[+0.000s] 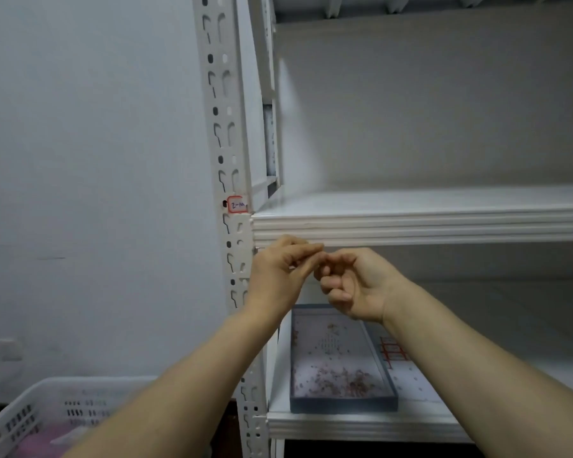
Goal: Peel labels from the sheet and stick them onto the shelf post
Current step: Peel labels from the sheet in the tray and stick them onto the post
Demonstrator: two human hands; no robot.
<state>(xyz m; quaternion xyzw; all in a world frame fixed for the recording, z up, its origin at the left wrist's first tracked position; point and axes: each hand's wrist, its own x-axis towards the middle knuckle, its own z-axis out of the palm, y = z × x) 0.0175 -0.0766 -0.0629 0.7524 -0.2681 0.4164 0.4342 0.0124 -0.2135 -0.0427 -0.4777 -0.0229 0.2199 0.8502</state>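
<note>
The white slotted shelf post point(224, 133) runs up the middle of the view. One red-bordered label point(237, 204) with handwriting is stuck on it just above the middle shelf edge. My left hand point(278, 276) and my right hand point(351, 285) meet in front of the shelf edge, right of the post, fingertips touching. Both have curled fingers pinching at something tiny between them; I cannot make out a label there. A label sheet point(394, 353) with red borders lies on the lower shelf, partly behind my right forearm.
A flat blue-rimmed box point(341, 404) with a patterned lid sits on the lower shelf point(344, 424). The middle shelf point(411, 223) juts out just above my hands. A white perforated basket point(30, 411) stands at bottom left beside the wall.
</note>
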